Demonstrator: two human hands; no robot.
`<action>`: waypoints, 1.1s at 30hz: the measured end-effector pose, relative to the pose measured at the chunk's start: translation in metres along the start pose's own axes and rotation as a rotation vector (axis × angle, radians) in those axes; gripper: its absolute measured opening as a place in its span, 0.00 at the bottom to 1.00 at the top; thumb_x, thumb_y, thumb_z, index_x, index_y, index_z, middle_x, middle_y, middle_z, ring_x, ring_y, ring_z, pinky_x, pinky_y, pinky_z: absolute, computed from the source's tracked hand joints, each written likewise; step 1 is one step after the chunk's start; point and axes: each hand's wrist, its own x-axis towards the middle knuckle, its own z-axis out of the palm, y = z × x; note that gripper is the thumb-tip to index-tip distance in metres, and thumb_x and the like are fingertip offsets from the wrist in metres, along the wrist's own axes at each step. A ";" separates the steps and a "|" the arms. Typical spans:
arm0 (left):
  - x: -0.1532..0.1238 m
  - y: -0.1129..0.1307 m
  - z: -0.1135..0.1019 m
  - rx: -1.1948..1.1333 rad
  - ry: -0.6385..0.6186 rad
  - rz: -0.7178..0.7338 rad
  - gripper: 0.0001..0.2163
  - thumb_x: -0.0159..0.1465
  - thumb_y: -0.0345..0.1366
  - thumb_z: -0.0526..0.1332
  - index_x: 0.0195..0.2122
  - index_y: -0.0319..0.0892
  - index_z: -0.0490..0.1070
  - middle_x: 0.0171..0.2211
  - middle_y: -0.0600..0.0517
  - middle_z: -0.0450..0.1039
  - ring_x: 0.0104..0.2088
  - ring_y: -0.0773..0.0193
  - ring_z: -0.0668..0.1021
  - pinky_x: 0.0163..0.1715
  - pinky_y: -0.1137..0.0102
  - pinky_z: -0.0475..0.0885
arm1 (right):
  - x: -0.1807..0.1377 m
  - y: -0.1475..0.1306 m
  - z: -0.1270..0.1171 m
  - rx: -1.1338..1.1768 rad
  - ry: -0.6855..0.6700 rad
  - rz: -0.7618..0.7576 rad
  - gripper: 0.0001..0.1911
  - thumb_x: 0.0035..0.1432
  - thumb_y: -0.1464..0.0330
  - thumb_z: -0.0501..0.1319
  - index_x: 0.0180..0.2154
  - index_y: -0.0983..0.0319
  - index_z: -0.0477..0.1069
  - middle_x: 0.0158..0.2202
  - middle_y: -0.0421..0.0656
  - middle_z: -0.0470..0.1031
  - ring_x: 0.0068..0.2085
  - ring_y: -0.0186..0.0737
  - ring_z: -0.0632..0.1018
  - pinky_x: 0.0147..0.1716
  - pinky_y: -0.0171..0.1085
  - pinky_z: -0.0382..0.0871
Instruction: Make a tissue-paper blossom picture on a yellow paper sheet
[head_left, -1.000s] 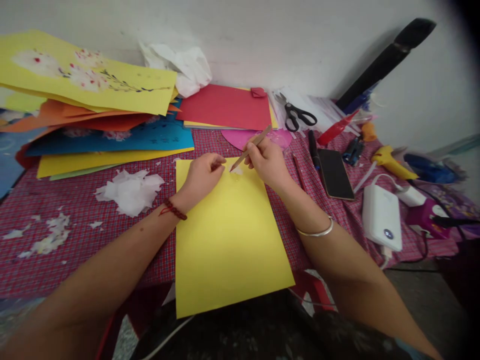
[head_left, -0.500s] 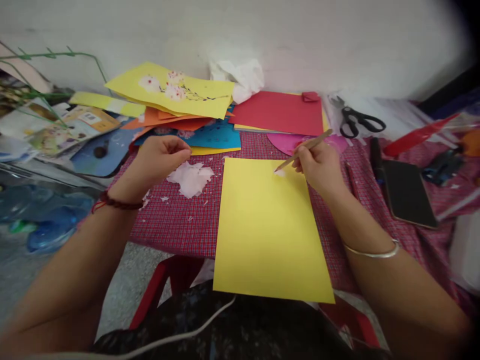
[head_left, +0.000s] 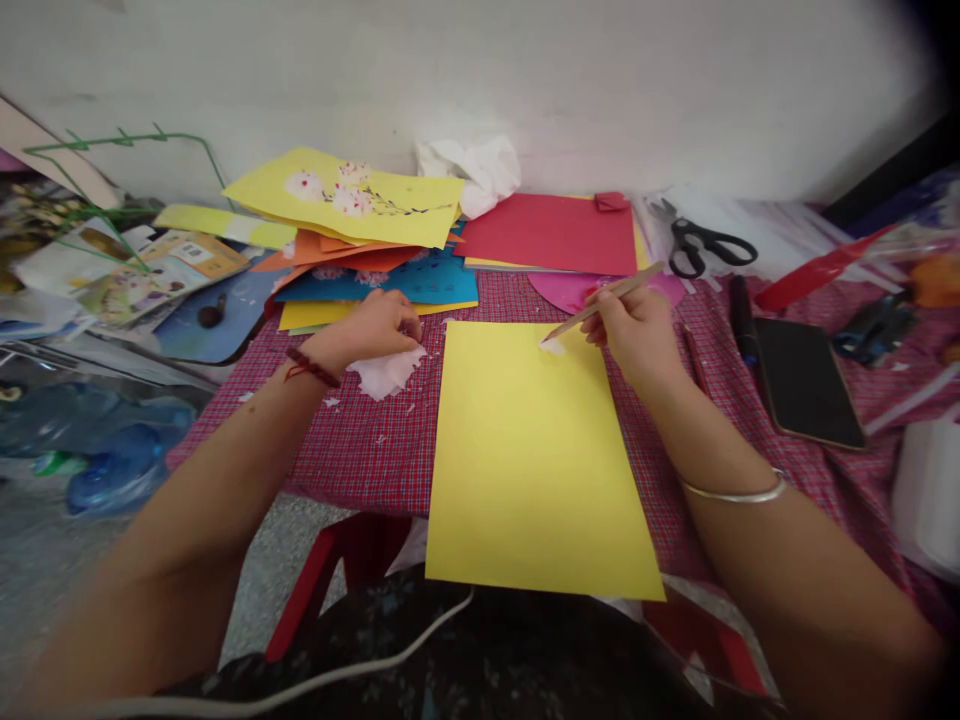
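My right hand [head_left: 634, 325] pinches a light wooden stick [head_left: 637, 280] that slants down to a dark, narrow tip. That tip touches a small white patch [head_left: 553, 346] near the top of a yellow sheet [head_left: 532, 460]. Left of the sheet, my left hand [head_left: 382, 325] is curled over white torn paper pieces [head_left: 386, 375]. Its fingers are bent together and the tips reach the pieces; whether they grip one is hidden.
Behind lie a yellow sheet with painted blossoms [head_left: 352, 195], blue paper [head_left: 420, 280], a red sheet [head_left: 547, 232] and crumpled tissue [head_left: 480, 172]. Scissors [head_left: 705, 243], a red pencil [head_left: 696, 360] and a black phone [head_left: 806, 382] lie right. A checked cloth [head_left: 352, 460] covers the table.
My left hand has moved right and down, onto the white paper pieces. My right hand still holds the stick at the white patch. The view has shifted slightly.
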 end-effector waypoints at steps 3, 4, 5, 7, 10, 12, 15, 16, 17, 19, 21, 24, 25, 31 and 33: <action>0.005 0.006 -0.009 -0.023 -0.020 0.020 0.03 0.50 0.31 0.65 0.21 0.42 0.77 0.31 0.49 0.75 0.36 0.58 0.76 0.42 0.66 0.70 | 0.000 0.001 -0.001 0.008 -0.006 -0.007 0.10 0.63 0.66 0.60 0.29 0.60 0.70 0.19 0.38 0.72 0.18 0.32 0.70 0.19 0.33 0.64; 0.005 0.011 -0.014 -0.050 0.000 0.022 0.03 0.52 0.31 0.64 0.23 0.41 0.77 0.31 0.49 0.76 0.37 0.59 0.76 0.41 0.67 0.70 | 0.000 0.001 -0.002 0.012 -0.009 -0.011 0.10 0.63 0.66 0.60 0.29 0.60 0.70 0.20 0.38 0.72 0.18 0.32 0.70 0.19 0.33 0.64; 0.004 0.018 -0.018 -0.085 0.033 0.013 0.04 0.53 0.31 0.63 0.24 0.40 0.77 0.31 0.50 0.75 0.36 0.59 0.76 0.39 0.68 0.70 | 0.000 0.002 -0.002 0.017 -0.012 -0.013 0.09 0.63 0.66 0.59 0.29 0.60 0.70 0.20 0.38 0.72 0.19 0.32 0.70 0.19 0.33 0.64; 0.001 0.035 -0.022 -0.174 0.096 -0.050 0.04 0.55 0.31 0.63 0.25 0.40 0.77 0.28 0.51 0.74 0.30 0.62 0.74 0.32 0.69 0.68 | 0.001 0.002 -0.002 0.025 -0.014 -0.014 0.09 0.63 0.66 0.59 0.30 0.60 0.69 0.20 0.38 0.71 0.18 0.32 0.70 0.19 0.33 0.63; 0.001 0.065 -0.010 -0.221 0.181 -0.140 0.03 0.57 0.30 0.63 0.27 0.42 0.75 0.22 0.53 0.72 0.24 0.64 0.71 0.27 0.68 0.65 | 0.001 0.003 -0.001 0.023 -0.020 -0.026 0.10 0.64 0.63 0.59 0.30 0.59 0.68 0.20 0.38 0.71 0.19 0.32 0.70 0.20 0.33 0.63; 0.005 0.084 0.012 -0.099 0.330 -0.102 0.05 0.60 0.30 0.61 0.27 0.42 0.72 0.26 0.51 0.74 0.29 0.61 0.74 0.32 0.66 0.67 | 0.001 0.004 -0.001 0.007 -0.037 -0.045 0.12 0.65 0.60 0.59 0.30 0.59 0.67 0.20 0.38 0.71 0.19 0.33 0.70 0.21 0.34 0.64; 0.011 0.103 0.055 0.088 0.495 0.048 0.09 0.67 0.30 0.56 0.29 0.42 0.69 0.35 0.45 0.75 0.40 0.55 0.76 0.42 0.62 0.69 | 0.002 0.005 -0.001 -0.024 -0.060 -0.061 0.14 0.66 0.56 0.58 0.31 0.58 0.66 0.21 0.38 0.71 0.20 0.34 0.71 0.22 0.35 0.66; 0.012 0.108 0.069 0.074 0.475 0.090 0.09 0.67 0.29 0.55 0.29 0.42 0.69 0.36 0.45 0.75 0.41 0.55 0.76 0.43 0.62 0.69 | 0.002 0.006 -0.001 -0.028 -0.064 -0.061 0.14 0.66 0.56 0.58 0.32 0.58 0.66 0.21 0.38 0.71 0.21 0.34 0.72 0.23 0.35 0.66; 0.013 0.111 0.080 0.033 0.451 0.105 0.08 0.66 0.28 0.56 0.29 0.43 0.68 0.35 0.46 0.75 0.40 0.56 0.76 0.42 0.63 0.69 | 0.002 0.006 -0.001 -0.029 -0.065 -0.060 0.13 0.66 0.57 0.58 0.32 0.58 0.66 0.22 0.38 0.71 0.21 0.34 0.72 0.23 0.34 0.66; 0.014 0.114 0.097 -0.073 0.393 0.107 0.08 0.64 0.27 0.57 0.28 0.43 0.68 0.32 0.48 0.74 0.36 0.58 0.76 0.39 0.65 0.70 | 0.003 0.006 -0.001 -0.028 -0.065 -0.058 0.13 0.66 0.59 0.58 0.32 0.58 0.65 0.22 0.37 0.71 0.21 0.33 0.72 0.23 0.33 0.66; 0.013 0.115 0.105 -0.164 0.359 0.092 0.08 0.63 0.28 0.58 0.27 0.43 0.69 0.30 0.51 0.74 0.34 0.60 0.76 0.37 0.66 0.70 | 0.003 0.005 0.000 -0.024 -0.062 -0.059 0.13 0.66 0.59 0.58 0.31 0.58 0.65 0.21 0.37 0.71 0.20 0.32 0.71 0.22 0.32 0.66; 0.012 0.115 0.106 -0.249 0.343 0.090 0.08 0.61 0.29 0.59 0.25 0.43 0.71 0.30 0.52 0.75 0.34 0.61 0.77 0.37 0.66 0.71 | 0.002 0.004 0.000 -0.016 -0.057 -0.064 0.12 0.66 0.60 0.57 0.31 0.59 0.65 0.21 0.36 0.70 0.20 0.31 0.71 0.22 0.31 0.65; 0.013 0.115 0.105 -0.265 0.343 0.095 0.08 0.61 0.29 0.60 0.25 0.44 0.71 0.30 0.52 0.76 0.34 0.61 0.77 0.37 0.66 0.71 | 0.002 0.003 0.001 -0.012 -0.056 -0.070 0.12 0.67 0.61 0.57 0.31 0.59 0.65 0.21 0.36 0.70 0.20 0.31 0.70 0.22 0.31 0.65; 0.018 0.112 0.103 -0.282 0.299 0.117 0.08 0.61 0.31 0.59 0.24 0.45 0.73 0.31 0.52 0.78 0.35 0.60 0.78 0.38 0.65 0.72 | -0.004 0.000 0.002 -0.052 -0.059 -0.144 0.15 0.67 0.56 0.56 0.33 0.59 0.66 0.23 0.37 0.71 0.23 0.32 0.73 0.25 0.31 0.67; 0.021 0.111 0.102 -0.280 0.279 0.140 0.08 0.60 0.31 0.59 0.25 0.44 0.73 0.30 0.52 0.78 0.35 0.60 0.78 0.38 0.65 0.71 | -0.006 0.001 0.003 -0.111 -0.064 -0.186 0.15 0.68 0.56 0.55 0.34 0.59 0.67 0.24 0.38 0.72 0.25 0.33 0.74 0.27 0.32 0.68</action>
